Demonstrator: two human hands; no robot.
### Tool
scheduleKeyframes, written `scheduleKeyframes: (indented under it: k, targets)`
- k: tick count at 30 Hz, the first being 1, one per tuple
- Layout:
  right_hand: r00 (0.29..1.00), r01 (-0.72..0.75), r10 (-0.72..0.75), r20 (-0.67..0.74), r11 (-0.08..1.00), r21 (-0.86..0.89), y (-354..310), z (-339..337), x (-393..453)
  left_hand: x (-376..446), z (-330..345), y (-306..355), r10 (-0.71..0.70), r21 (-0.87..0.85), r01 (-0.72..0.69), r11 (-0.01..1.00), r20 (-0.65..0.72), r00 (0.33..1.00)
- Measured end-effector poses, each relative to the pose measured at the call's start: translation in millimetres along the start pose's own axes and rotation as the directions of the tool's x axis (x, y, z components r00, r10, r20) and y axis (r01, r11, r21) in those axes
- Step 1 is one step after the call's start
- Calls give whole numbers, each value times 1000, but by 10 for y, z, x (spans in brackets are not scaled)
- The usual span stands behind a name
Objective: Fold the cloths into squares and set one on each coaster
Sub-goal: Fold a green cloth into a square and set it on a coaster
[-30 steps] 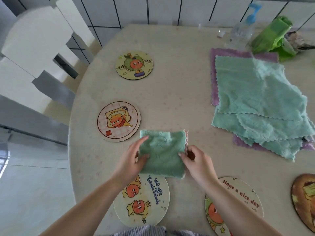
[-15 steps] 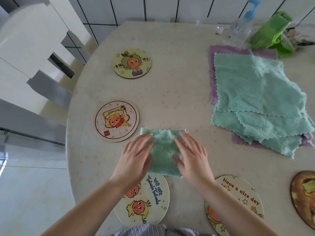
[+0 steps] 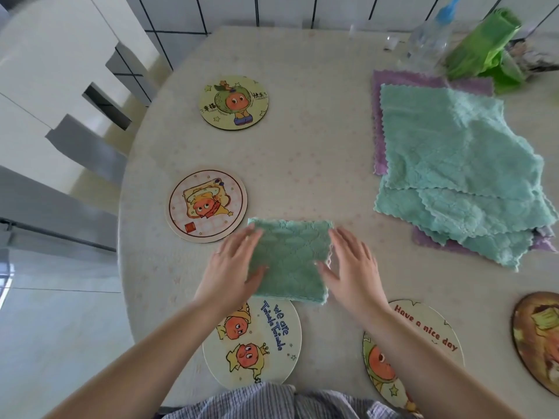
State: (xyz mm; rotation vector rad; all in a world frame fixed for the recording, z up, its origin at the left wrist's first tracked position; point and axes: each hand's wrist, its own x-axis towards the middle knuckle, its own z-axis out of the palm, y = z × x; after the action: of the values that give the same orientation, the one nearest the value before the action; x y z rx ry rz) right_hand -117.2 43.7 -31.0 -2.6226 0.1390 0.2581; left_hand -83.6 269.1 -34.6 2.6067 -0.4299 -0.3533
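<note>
Folded cloth [image 3: 289,261] overlaps coaster [image 3: 257,343] (near edge).

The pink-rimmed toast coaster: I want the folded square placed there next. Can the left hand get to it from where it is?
Probably yes. The left hand rests flat on the folded green cloth, right beside the pink-rimmed coaster, with only bare table between.

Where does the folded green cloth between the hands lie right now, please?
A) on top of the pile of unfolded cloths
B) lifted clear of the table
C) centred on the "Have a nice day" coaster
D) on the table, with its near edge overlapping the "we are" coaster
D: the folded green cloth lies flat on the table, its near edge over the top of the "we are" coaster, with the left hand and right hand flat at its sides.
</note>
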Motion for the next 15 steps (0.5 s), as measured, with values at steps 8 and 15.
scheduleKeyframes:
  k: [8,15]
  targets:
    - [936,-352,309,170,800,485,-193,54,-144,-124,-17,-39,-271,-406,296,865,119,955]
    - [907,-383,372,197,534,754,-355,16,-2,46,-246,53,-375,-737,347,580,137,917]
